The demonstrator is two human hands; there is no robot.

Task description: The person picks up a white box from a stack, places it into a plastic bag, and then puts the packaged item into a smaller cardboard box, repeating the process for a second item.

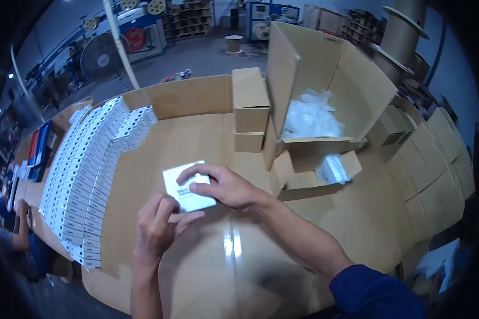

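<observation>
A factory floor is stretching out behind a cardboard-covered counter [207, 276], with spools and machines standing far beyond the fingers. The right hand [226, 187] is arching over a small white box [186, 195], its fingers [197, 170] curling round and pinching the far edge. The left hand [155, 226] is gripping the near corner, its thumb and fingers pressing together on it. The box is sitting between both hands, just above the counter (printed face up, slightly tilted). Rows of white boxes [90, 170] are lying well to the left of the fingers. An open carton [356, 90] holding plastic bags [311, 117] is standing beyond them to the right. The card looks thin, so holding it lightly by the edges rather than the faces seems the best way to avoid denting it.
</observation>
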